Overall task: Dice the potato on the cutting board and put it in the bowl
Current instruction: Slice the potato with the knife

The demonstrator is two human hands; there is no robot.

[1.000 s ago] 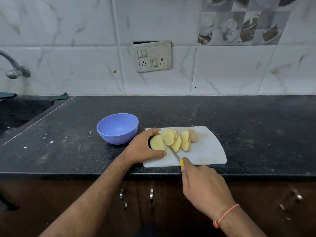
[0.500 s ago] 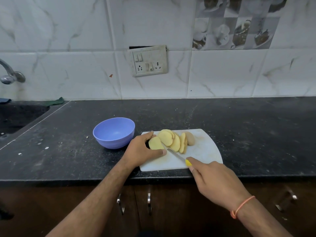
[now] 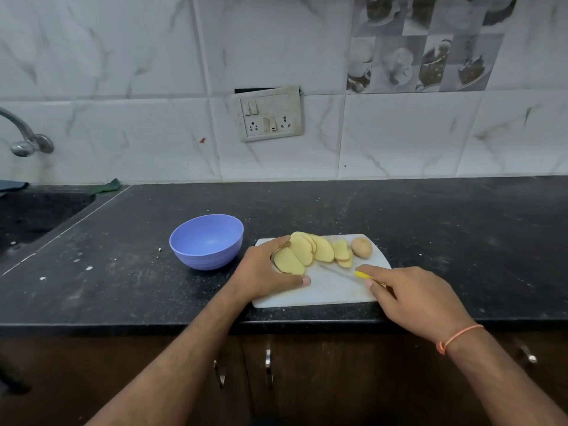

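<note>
The potato slices [image 3: 310, 252] lie in a leaning row across the cutting board [image 3: 332, 290], running left to right. The left hand [image 3: 267, 272] curls round the nearest slice at the row's left end. The right hand [image 3: 412, 296] pinches a yellow-handled knife [image 3: 347, 273], its blade pointing left just in front of the row. The bowl [image 3: 206, 241] sits on the surface, left of the board.
</note>
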